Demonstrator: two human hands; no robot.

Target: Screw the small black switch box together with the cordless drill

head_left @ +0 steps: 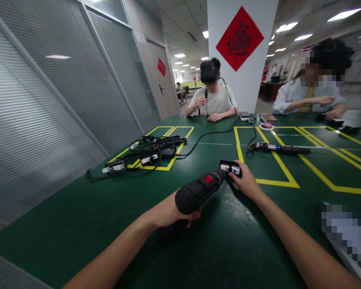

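Note:
My left hand is wrapped around the grip of a black cordless drill with a red switch on top. The drill points away and to the right, its chuck end at the left side of a small black open-faced case. White pieces and a bit of blue show inside the case. My right hand pinches the case by its right end, just above the table. The drill's body covers most of my left fingers. Whether the drill's tip touches anything in the case, I cannot tell.
On the green table, black cables with white-marked blocks lie tangled at left. A corded pen-shaped tool rests at right, across yellow tape lines. Two people sit opposite. A blurred-out flat object is near right.

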